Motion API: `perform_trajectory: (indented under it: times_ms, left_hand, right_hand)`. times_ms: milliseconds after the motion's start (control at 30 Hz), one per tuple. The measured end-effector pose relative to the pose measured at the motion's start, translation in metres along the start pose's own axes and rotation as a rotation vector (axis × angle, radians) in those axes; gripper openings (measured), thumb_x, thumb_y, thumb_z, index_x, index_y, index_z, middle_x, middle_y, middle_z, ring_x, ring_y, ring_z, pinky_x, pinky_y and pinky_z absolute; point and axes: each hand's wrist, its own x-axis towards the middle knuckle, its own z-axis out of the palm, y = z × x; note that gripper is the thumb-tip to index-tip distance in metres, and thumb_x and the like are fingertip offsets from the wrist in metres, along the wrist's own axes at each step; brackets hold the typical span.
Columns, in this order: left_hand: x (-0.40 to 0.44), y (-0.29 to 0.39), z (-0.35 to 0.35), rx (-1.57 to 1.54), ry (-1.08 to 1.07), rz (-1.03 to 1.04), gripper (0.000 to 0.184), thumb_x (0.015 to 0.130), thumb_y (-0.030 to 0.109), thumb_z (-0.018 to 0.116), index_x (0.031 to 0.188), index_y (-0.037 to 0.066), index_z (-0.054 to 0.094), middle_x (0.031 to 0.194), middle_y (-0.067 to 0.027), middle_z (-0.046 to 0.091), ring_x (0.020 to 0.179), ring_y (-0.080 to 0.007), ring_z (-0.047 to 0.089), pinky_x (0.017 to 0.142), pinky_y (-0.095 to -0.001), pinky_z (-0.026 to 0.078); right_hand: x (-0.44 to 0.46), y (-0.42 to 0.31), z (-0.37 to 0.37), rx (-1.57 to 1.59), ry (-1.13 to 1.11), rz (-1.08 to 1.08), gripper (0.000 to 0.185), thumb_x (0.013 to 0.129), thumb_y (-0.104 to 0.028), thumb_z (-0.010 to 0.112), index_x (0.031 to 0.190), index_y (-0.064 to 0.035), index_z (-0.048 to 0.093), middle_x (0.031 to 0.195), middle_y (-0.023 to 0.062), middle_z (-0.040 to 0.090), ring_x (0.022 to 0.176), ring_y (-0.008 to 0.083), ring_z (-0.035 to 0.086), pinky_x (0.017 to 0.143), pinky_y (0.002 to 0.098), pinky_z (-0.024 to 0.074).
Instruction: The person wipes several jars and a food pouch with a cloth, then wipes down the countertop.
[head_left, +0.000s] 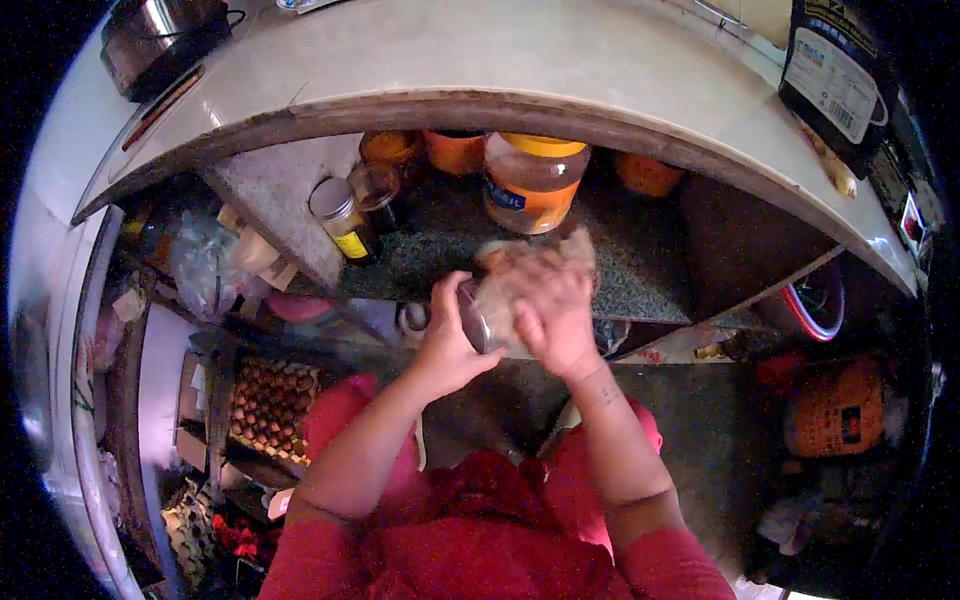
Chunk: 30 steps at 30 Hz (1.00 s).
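Clasping a clear jar [479, 324] near dial centre with the left hand [447, 342], thumb and fingers round its side. Pressing a blurred pale cloth [579, 246] at one o'clock with the right hand [556, 308] — can't tell if gripping. Probably light, stiff, slick, maybe breakable — best held round the sidewall. Note yellow-lidded jar [538, 195], one o'clock; silver-lidded jar [343, 218], ten.

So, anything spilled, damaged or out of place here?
No spill stands out. The counter's front edge looks worn, brown and mottled against its pale top. The container in the left hand is too covered to judge.
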Motion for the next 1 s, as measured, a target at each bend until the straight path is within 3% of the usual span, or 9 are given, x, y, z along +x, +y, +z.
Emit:
perform_trajectory:
  times_ms: [200, 333, 500, 567, 633, 700, 767, 900, 1000]
  left_hand:
    - [0.004, 0.0, -0.003, -0.149, -0.034, -0.163, 0.102, 0.058, 0.01, 0.082, 0.137, 0.008, 0.018, 0.131, -0.0174, 0.03, 0.12, -0.0322, 0.037, 0.102, -0.043, 0.033]
    - [0.001, -0.02, 0.009, -0.256, -0.032, -0.233, 0.105, 0.058, 0.01, 0.083, 0.139, 0.009, 0.015, 0.133, -0.0186, 0.027, 0.122, -0.0318, 0.036, 0.104, -0.043, 0.033]
    - [0.0, -0.025, 0.011, -0.297, -0.051, -0.29, 0.111, 0.058, 0.013, 0.084, 0.14, 0.009, 0.01, 0.135, -0.0193, 0.024, 0.124, -0.0318, 0.035, 0.106, -0.0434, 0.03]
    - [-0.007, -0.083, 0.031, 0.156, -0.054, 0.118, 0.098, 0.062, 0.018, 0.082, 0.138, 0.007, 0.022, 0.132, -0.0164, 0.034, 0.123, -0.0315, 0.037, 0.107, -0.0426, 0.03]
    - [-0.003, -0.076, 0.016, 0.419, 0.017, 0.391, 0.089, 0.064, 0.021, 0.081, 0.135, 0.007, 0.03, 0.129, -0.0148, 0.039, 0.122, -0.0312, 0.039, 0.106, -0.0426, 0.031]
    - [0.004, -0.042, 0.0, 0.217, -0.117, 0.389, 0.079, 0.065, 0.027, 0.08, 0.129, 0.007, 0.038, 0.123, -0.0134, 0.045, 0.119, -0.0304, 0.041, 0.104, -0.0431, 0.031]
    - [-0.006, -0.019, 0.006, -0.186, -0.089, 0.019, 0.08, 0.064, 0.026, 0.081, 0.129, 0.007, 0.038, 0.124, -0.0129, 0.043, 0.118, -0.0298, 0.041, 0.103, -0.0434, 0.031]
    - [-0.001, -0.009, 0.007, -0.174, -0.13, -0.216, 0.1, 0.064, 0.005, 0.078, 0.14, 0.013, 0.012, 0.132, -0.0164, 0.033, 0.123, -0.0296, 0.038, 0.103, -0.0417, 0.035]
    - [0.0, -0.003, 0.013, -0.15, -0.081, -0.194, 0.095, 0.06, 0.006, 0.078, 0.136, 0.007, 0.02, 0.127, -0.0189, 0.034, 0.12, -0.0336, 0.039, 0.102, -0.0421, 0.034]
  right_hand:
    - [-0.003, 0.053, 0.01, -0.094, 0.181, 0.193, 0.038, 0.095, -0.026, 0.036, 0.118, -0.0086, 0.06, 0.128, 0.0129, 0.053, 0.122, 0.0342, 0.043, 0.107, 0.0496, 0.023]
    - [-0.004, 0.044, 0.032, -0.026, 0.381, 0.227, 0.037, 0.091, -0.021, 0.044, 0.123, -0.0087, 0.056, 0.129, 0.0149, 0.049, 0.123, 0.0403, 0.038, 0.106, 0.056, 0.0234]
    - [-0.016, -0.028, 0.035, 0.029, 0.161, 0.156, 0.045, 0.089, -0.029, 0.046, 0.13, -0.0127, 0.051, 0.136, 0.0107, 0.046, 0.129, 0.0363, 0.034, 0.11, 0.0546, 0.0157]
    - [-0.024, -0.037, 0.037, 0.252, 0.103, 0.046, 0.046, 0.086, -0.028, 0.048, 0.129, -0.0124, 0.053, 0.136, 0.0097, 0.047, 0.129, 0.0349, 0.036, 0.11, 0.0548, 0.0151]
    - [-0.023, -0.038, 0.024, 0.335, 0.017, -0.083, 0.046, 0.081, -0.025, 0.054, 0.126, -0.0123, 0.056, 0.136, 0.0091, 0.048, 0.129, 0.0335, 0.039, 0.109, 0.055, 0.0203]
    - [-0.021, -0.031, 0.017, 0.393, -0.057, -0.189, 0.047, 0.079, -0.023, 0.057, 0.126, -0.0127, 0.056, 0.137, 0.009, 0.048, 0.128, 0.033, 0.04, 0.108, 0.055, 0.0239]
    - [-0.017, -0.016, 0.016, 0.278, -0.019, -0.184, 0.043, 0.078, -0.026, 0.06, 0.119, -0.013, 0.06, 0.133, 0.0091, 0.05, 0.126, 0.034, 0.042, 0.106, 0.0551, 0.0278]
    - [-0.003, 0.011, 0.004, -0.065, 0.113, 0.016, 0.041, 0.079, -0.029, 0.055, 0.115, -0.0113, 0.063, 0.128, 0.012, 0.052, 0.123, 0.0362, 0.042, 0.105, 0.052, 0.0263]
    - [-0.005, 0.033, 0.003, -0.2, 0.175, 0.172, 0.041, 0.082, -0.033, 0.059, 0.118, -0.0132, 0.061, 0.133, 0.0128, 0.047, 0.126, 0.0385, 0.036, 0.105, 0.0569, 0.024]
